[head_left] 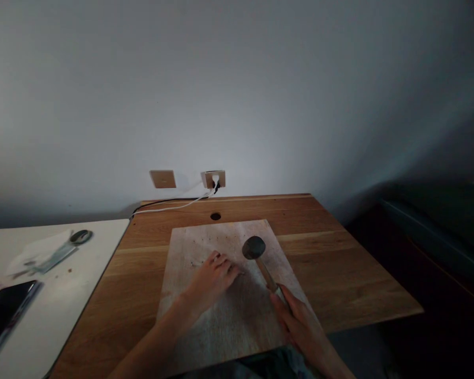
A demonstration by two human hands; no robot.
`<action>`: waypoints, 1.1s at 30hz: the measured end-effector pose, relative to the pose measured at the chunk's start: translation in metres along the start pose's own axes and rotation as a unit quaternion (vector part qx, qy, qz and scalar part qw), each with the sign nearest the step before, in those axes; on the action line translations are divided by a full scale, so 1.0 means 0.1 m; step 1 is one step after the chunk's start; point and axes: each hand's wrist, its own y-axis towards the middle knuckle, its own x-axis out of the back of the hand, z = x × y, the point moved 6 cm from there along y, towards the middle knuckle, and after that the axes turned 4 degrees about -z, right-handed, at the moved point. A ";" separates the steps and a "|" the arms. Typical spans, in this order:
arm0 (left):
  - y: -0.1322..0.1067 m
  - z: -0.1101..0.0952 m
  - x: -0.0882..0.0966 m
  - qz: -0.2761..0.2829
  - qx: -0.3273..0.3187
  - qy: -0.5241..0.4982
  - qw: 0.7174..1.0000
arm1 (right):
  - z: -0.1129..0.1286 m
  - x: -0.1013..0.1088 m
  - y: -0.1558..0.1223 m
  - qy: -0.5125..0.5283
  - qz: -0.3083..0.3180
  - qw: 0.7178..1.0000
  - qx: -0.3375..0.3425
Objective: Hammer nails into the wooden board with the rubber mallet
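A wooden board (221, 321) lies flat, with a row of small nail-like points across its far part. My left hand (215, 276) is low over the middle of this board, its fingers curled together; whatever they may hold is hidden. A small thin piece (242, 273) shows at the edge of these fingers, too small to name. Beyond the same hand, a nail-like bit (192, 264) stands out on the board. Wrapped round the handle of a mallet (266, 273) is my right hand (296, 318). The mallet's dark round head is above the board, to the right of my left hand.
Under the board is a wooden desk (319, 263) with a cable hole (215, 216). A wall socket (214, 179) has plugs and cables in it. On the white table (90, 263) at left are a phone (8, 313), a tape roll (81, 237) and a plastic packet (57, 258).
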 end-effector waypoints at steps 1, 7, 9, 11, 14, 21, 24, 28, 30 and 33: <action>0.02 0.03 0.00 0.000 0.007 -0.009 1.000 | -0.03 0.00 0.00 -0.004 0.001 1.000 -0.002; -0.10 0.53 0.01 -0.072 0.157 -0.183 0.968 | -0.03 0.00 -0.04 0.017 0.022 0.999 -0.018; -0.16 0.63 0.01 -0.098 0.202 -0.234 0.946 | 0.03 -0.01 -0.05 0.044 0.040 0.998 -0.026; -0.20 0.65 0.00 -0.102 0.218 -0.248 0.938 | 0.08 -0.02 -0.07 0.071 0.055 0.995 -0.033; -0.20 0.62 -0.01 -0.091 0.218 -0.227 0.945 | 0.15 -0.02 -0.09 0.094 0.063 0.993 -0.032; -0.20 0.62 -0.06 -0.087 0.212 -0.221 0.948 | 0.09 -0.03 -0.06 0.096 0.046 0.994 -0.029; -0.21 0.63 -0.09 -0.093 0.214 -0.225 0.946 | 0.05 -0.04 -0.04 0.089 0.039 0.995 -0.025; -0.23 0.64 -0.13 -0.090 0.206 -0.229 0.947 | 0.04 -0.05 -0.04 0.087 0.048 0.995 -0.032; -0.23 0.63 -0.13 -0.088 0.196 -0.228 0.950 | 0.05 -0.05 -0.05 0.092 0.053 0.994 -0.030; -0.22 0.61 -0.12 -0.082 0.188 -0.214 0.955 | 0.03 -0.05 -0.04 0.095 0.053 0.993 -0.041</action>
